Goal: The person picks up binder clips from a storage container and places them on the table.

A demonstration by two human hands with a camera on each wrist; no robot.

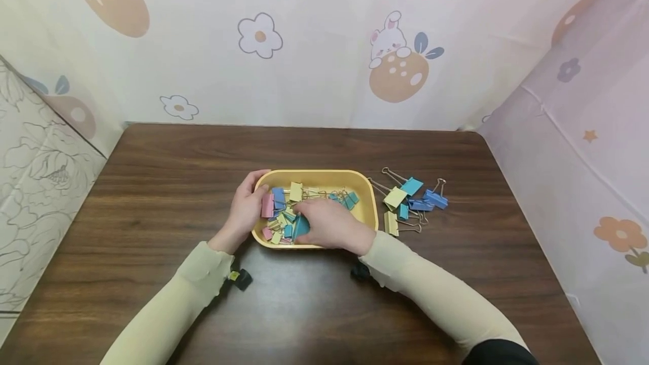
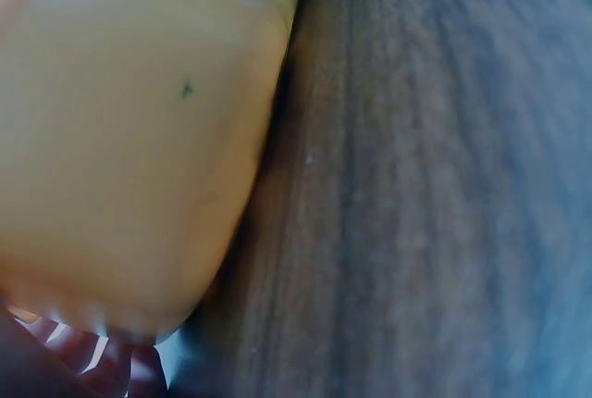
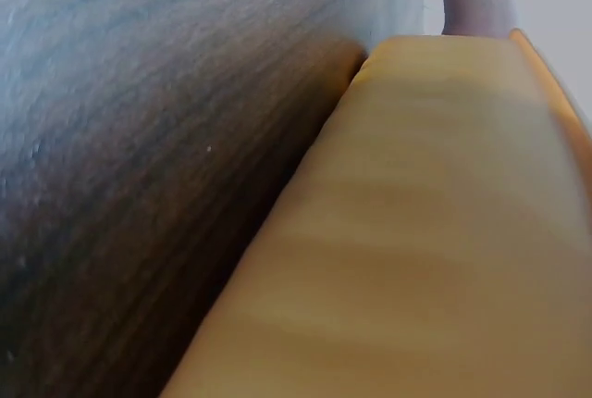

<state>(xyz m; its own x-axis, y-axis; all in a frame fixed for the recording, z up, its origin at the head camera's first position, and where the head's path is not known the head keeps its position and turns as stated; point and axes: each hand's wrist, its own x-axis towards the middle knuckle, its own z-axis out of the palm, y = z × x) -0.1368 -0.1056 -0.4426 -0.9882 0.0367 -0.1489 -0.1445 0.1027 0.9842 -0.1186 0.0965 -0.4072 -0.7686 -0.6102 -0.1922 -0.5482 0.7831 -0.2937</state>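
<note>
A yellow plastic tray (image 1: 314, 174) sits on the table with binder clips in pink, blue, yellow and teal inside it. My left hand (image 1: 245, 207) grips its left end, thumb over the rim and fingers outside; a few left fingers (image 2: 111, 367) show against the tray wall (image 2: 139, 157) in the left wrist view. Reaching into the tray, my right hand (image 1: 332, 221) pinches a large teal binder clip (image 1: 301, 226) between thumb and fingers. Part of that clip is hidden by the hand. The right wrist view shows only the tray's front wall (image 3: 416, 231) and the left wrist beyond.
Right of the tray, several large binder clips lie in a loose group on the brown wooden table (image 1: 203, 154), among them a yellow clip (image 1: 394, 198) and a blue clip (image 1: 436, 199). A patterned cloth (image 1: 314, 72) hangs behind the table.
</note>
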